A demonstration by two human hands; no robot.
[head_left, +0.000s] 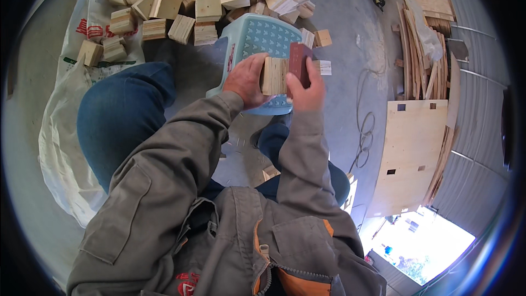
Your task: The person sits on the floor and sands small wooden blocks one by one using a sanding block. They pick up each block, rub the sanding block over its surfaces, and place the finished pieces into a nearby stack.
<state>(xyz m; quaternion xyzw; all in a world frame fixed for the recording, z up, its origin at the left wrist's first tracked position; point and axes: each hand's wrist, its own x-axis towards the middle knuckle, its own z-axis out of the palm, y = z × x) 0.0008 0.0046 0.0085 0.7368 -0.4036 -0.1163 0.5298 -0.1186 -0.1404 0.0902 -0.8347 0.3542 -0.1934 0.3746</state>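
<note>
A grey concrete floor spread beneath the work, with a heap of wooden blocks at the far side and a pale plywood sheet off to the right. Over a light blue stool, the left hand had its fingers clamped on a single wooden block, while the right hand pinched a reddish-brown pad at the block's right side. The step in hand looked like rubbing that face smooth; the next move seemed to call for a steady left grip and the pad pressed flat. Some left fingertips were hidden by the block, and whether it rested on the stool or hung above it could not be told
</note>
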